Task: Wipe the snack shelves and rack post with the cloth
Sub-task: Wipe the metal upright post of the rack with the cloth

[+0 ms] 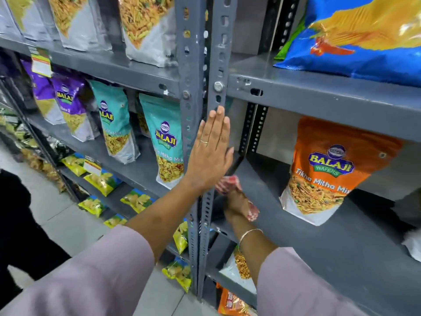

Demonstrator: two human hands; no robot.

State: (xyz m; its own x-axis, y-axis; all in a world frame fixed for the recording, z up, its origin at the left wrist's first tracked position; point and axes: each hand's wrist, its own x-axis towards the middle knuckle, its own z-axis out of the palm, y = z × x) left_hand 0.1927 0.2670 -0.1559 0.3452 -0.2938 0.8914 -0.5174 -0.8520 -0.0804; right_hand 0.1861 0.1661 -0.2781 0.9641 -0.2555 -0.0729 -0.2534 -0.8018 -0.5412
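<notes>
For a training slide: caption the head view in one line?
Left hand flat against the rack post while right hand wipes the grey shelf with a red-and-white cloth.

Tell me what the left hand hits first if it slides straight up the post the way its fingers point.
The left hand lies flat on the rack post, fingers pointing up. Sliding upward, it would likely first meet the silver bolt head, just above the fingertips.

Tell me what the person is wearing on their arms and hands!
Both arms have loose, pale lilac sleeves pushed up below the elbows. The left hand wears a thin ring on one finger. The right hand has a slim, shiny bangle around the wrist.
</notes>
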